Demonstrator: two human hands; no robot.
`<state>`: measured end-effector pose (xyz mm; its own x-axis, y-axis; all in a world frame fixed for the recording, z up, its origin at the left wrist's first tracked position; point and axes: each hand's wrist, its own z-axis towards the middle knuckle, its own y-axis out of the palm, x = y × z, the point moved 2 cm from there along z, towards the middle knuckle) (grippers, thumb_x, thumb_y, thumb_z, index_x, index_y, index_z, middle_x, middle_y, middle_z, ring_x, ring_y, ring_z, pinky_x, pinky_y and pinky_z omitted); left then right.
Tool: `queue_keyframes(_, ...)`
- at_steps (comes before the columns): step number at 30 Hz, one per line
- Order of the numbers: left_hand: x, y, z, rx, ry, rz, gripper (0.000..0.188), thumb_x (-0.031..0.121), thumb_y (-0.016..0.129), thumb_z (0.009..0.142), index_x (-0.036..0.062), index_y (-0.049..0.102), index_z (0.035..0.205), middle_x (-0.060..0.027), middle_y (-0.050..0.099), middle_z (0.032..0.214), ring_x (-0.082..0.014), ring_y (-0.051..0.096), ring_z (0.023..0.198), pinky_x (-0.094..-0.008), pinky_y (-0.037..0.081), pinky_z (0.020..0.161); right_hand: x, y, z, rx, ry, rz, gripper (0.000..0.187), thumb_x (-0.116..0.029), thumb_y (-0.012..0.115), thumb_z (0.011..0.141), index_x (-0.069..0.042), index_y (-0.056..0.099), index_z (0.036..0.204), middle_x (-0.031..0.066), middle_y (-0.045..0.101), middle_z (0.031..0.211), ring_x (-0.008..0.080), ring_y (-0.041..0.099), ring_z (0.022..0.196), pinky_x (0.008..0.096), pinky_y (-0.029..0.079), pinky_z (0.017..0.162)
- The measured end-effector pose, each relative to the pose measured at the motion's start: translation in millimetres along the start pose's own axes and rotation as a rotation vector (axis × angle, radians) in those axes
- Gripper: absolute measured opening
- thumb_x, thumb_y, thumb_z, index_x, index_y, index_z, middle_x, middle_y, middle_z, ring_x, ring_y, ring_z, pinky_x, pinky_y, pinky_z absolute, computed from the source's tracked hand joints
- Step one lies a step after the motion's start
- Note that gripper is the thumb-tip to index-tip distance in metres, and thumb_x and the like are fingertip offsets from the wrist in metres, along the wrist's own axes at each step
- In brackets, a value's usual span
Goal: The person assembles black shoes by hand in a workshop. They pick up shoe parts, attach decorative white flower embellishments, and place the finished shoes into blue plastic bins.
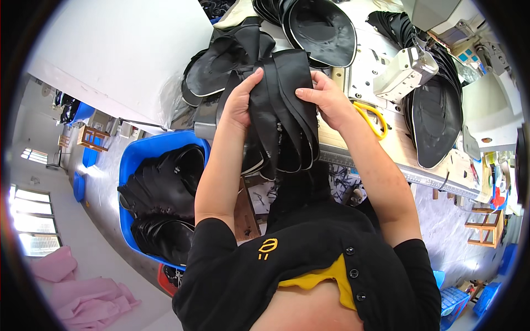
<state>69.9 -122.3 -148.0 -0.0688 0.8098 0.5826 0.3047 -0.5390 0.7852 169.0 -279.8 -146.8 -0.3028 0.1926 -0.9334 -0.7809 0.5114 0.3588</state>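
Between my two hands I hold a bundle of curved black leather-like pieces (280, 105), layered one over another and hanging down at the table's front edge. My left hand (243, 100) is closed on the bundle's left side, thumb on top. On its right side my right hand (327, 101) grips with the thumb in front and the other fingers partly hidden behind. Just beyond my left hand lies a pile of black moulded pieces with pale edges (212, 69). Yellow-handled scissors (381, 122) rest on the table to the right of my right hand.
A white sewing machine (406, 73) stands right of my hands. Stacked black cupped pieces lie beyond (323, 30) and at the right (437, 118). A blue tub (126, 165) filled with black pieces stands at my left, below a white panel (121, 49). Wooden stools (486, 227) stand farther off.
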Motion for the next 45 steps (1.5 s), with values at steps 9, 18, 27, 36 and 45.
queue_keyframes(9,-12,25,10,0.022,0.049,0.166,0.040,0.027,0.057,0.090,-0.0058,0.053,0.112,-0.0169,0.062,0.106,-0.0254,0.063,0.094,-0.0397,0.053,0.082,-17,46,-77,0.128,-0.418,-1.121,0.111,-0.024,0.081,0.059,-0.003,0.010,0.142,0.0299,0.009,0.144,0.0408,0.010,0.136,0.0414,0.016,0.110)
queue_keyframes(18,-7,19,2,0.007,0.018,0.261,0.053,0.041,0.061,0.085,-0.0057,0.055,0.109,-0.0139,0.063,0.103,-0.0232,0.063,0.091,-0.0377,0.053,0.079,0,14,-66,0.165,-0.411,-0.774,0.060,0.001,0.054,0.077,-0.003,0.036,0.134,0.0148,0.039,0.136,0.0239,0.038,0.126,0.0317,0.031,0.103)
queue_keyframes(27,-2,0,-1,-0.089,-0.065,0.435,0.051,0.045,0.049,0.090,-0.0037,0.056,0.105,-0.0146,0.064,0.092,-0.0233,0.065,0.078,-0.0334,0.054,0.069,8,12,-55,0.294,-0.473,-0.785,0.048,-0.008,0.062,0.079,-0.002,0.045,0.123,0.0220,0.043,0.128,0.0358,0.043,0.119,0.0379,0.035,0.098)
queue_keyframes(36,9,-16,7,-0.094,-0.108,0.323,0.046,0.040,0.044,0.094,-0.0026,0.058,0.104,-0.0133,0.066,0.089,-0.0210,0.065,0.075,-0.0326,0.055,0.067,5,33,-56,0.314,-0.575,-0.992,0.054,-0.013,0.065,0.078,-0.004,0.042,0.126,0.0262,0.035,0.131,0.0419,0.038,0.120,0.0412,0.037,0.097)
queue_keyframes(45,2,-22,15,-0.261,-0.246,-0.003,0.049,0.039,0.038,0.096,-0.0025,0.049,0.120,-0.0181,0.059,0.112,-0.0293,0.061,0.097,-0.0415,0.052,0.083,-6,69,-72,0.242,-0.851,-1.329,0.063,-0.036,0.075,0.063,-0.013,0.052,0.118,0.0150,0.041,0.128,0.0347,0.034,0.123,0.0553,0.024,0.097)
